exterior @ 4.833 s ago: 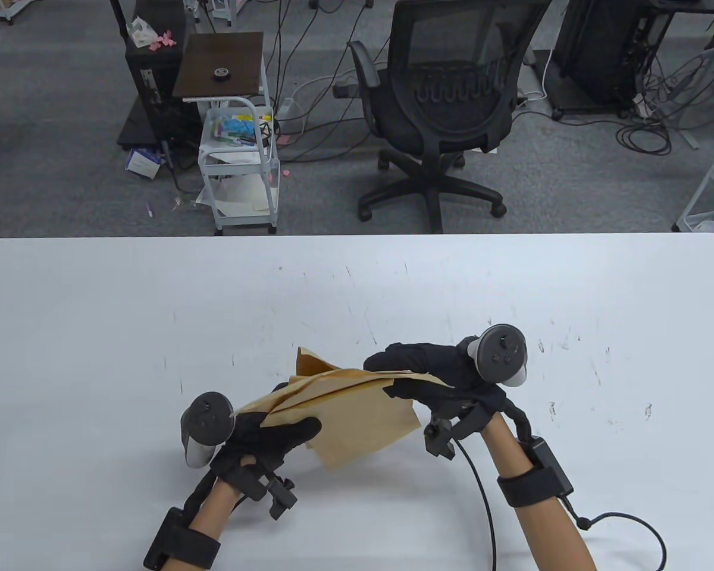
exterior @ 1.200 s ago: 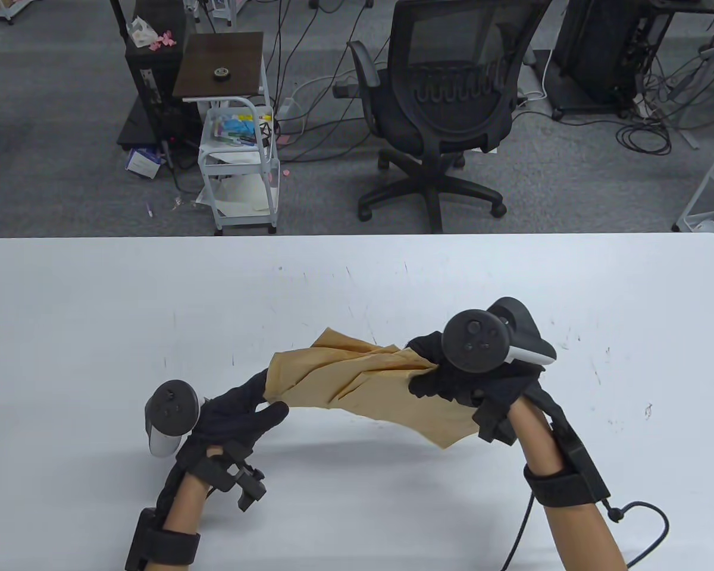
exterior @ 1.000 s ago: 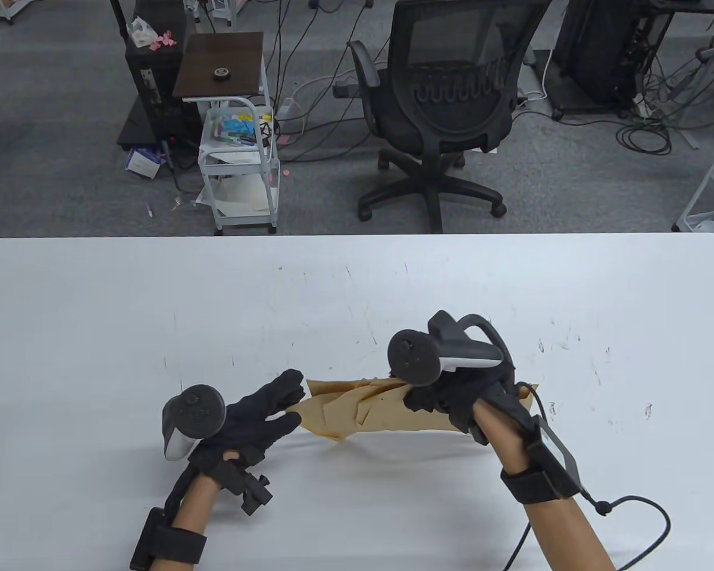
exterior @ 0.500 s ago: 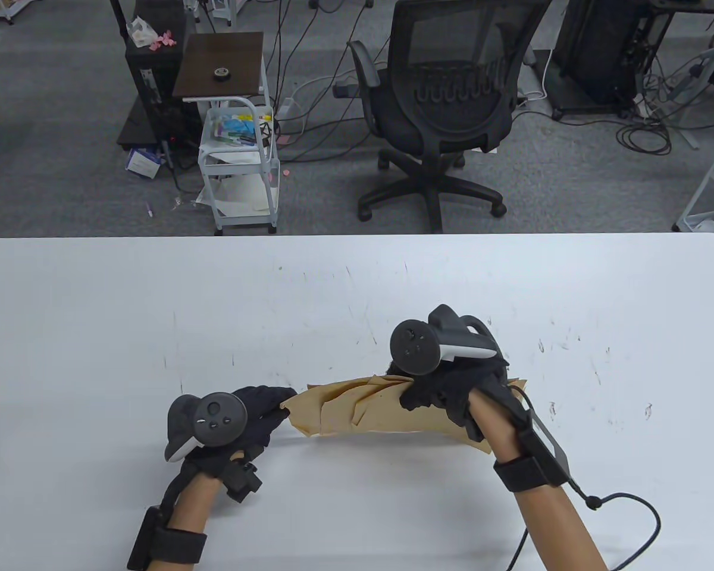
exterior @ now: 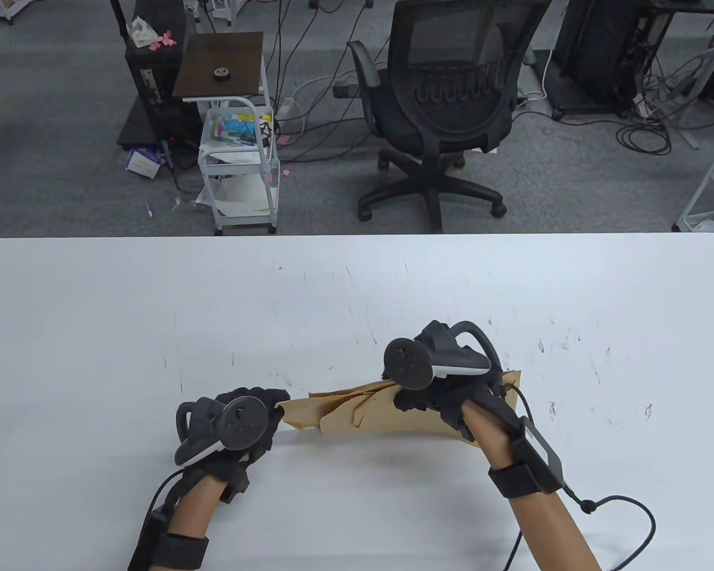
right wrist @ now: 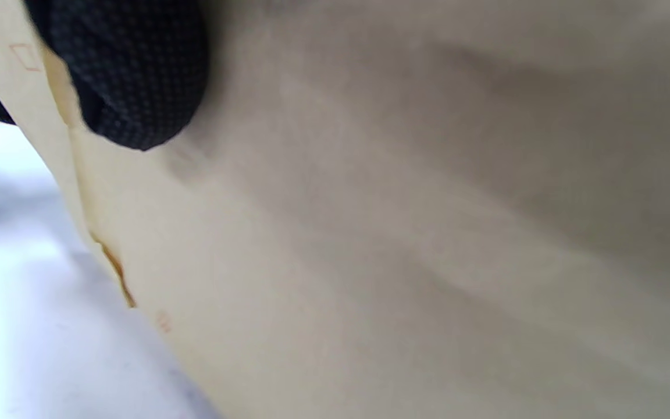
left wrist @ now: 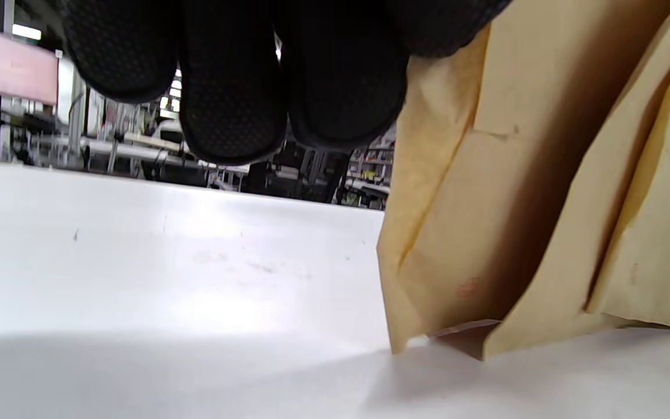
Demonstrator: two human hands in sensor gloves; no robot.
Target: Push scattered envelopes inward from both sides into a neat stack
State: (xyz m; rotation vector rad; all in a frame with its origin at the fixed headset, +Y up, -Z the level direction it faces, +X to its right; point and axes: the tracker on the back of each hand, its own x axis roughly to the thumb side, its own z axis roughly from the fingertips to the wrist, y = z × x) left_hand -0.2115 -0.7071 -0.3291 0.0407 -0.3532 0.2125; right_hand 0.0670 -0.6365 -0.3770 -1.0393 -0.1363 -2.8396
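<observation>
Your left hand (exterior: 247, 416) pinches the left end of the envelopes (exterior: 357, 410), which stand on edge on the table (exterior: 95, 333), unevenly fanned; your right hand (exterior: 437, 395) grips the right end. Squeezing inward while clamped risks buckling the paper and locking misaligned corners

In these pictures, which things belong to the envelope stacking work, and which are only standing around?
Belonging to the job:
brown envelopes
left hand, at their left end
right hand, gripping their right part
white table

Just standing around:
office chair
small white cart
floor cables
</observation>
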